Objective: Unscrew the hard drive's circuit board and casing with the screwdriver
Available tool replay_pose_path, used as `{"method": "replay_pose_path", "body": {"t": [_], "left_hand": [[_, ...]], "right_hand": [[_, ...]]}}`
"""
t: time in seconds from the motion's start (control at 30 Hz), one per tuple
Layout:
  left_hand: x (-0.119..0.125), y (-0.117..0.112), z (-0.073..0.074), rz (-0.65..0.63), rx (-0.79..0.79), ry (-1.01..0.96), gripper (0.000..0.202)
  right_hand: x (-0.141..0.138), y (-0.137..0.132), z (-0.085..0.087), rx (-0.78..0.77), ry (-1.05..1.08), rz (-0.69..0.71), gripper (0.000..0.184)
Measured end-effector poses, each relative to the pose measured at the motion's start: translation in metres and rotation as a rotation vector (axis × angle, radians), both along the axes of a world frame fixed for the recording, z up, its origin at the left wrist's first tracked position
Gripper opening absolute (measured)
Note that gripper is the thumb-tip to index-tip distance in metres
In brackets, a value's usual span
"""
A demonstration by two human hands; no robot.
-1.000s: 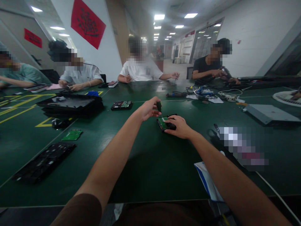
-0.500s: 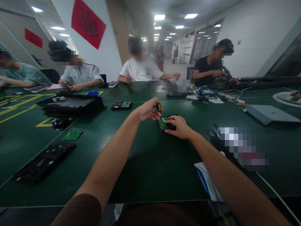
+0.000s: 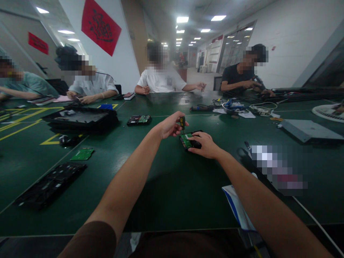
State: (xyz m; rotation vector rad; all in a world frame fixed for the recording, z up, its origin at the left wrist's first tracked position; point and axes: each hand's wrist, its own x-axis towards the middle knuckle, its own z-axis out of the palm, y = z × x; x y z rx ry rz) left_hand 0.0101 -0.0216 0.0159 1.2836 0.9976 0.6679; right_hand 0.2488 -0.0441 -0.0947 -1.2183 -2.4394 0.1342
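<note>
In the head view, my left hand (image 3: 173,125) is closed round the black and yellow handle of a screwdriver (image 3: 182,122). The screwdriver stands nearly upright, its thin shaft pointing down at the green circuit board side of a hard drive (image 3: 186,141). Whether the tip sits in a screw is too small to tell. My right hand (image 3: 205,145) grips the drive from the right, fingers lying over its top and thumb along the near edge. The drive lies on the green table (image 3: 172,193), its right part hidden under that hand.
A second hard drive (image 3: 139,120) lies farther left. At left are a loose green circuit board (image 3: 82,154), a black plastic frame (image 3: 51,184) and black trays (image 3: 80,120). At right sit a grey metal case (image 3: 311,130) and cables (image 3: 233,106). Several people sit across the table.
My left hand has turned the screwdriver more upright, and its shaft now shows above the board. My right hand and the hard drive have stayed in place.
</note>
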Motion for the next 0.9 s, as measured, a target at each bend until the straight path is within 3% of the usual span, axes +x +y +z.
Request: {"method": "replay_pose_path", "body": {"t": [0.33, 0.9], "left_hand": [[0.003, 0.004, -0.007, 0.16, 0.112, 0.035, 0.041], [0.008, 0.005, -0.014, 0.217, 0.213, 0.106, 0.057]], "right_hand": [[0.0, 0.001, -0.002, 0.009, 0.0, 0.004, 0.056], [0.0, 0.001, -0.002, -0.002, 0.001, -0.003, 0.055]]}}
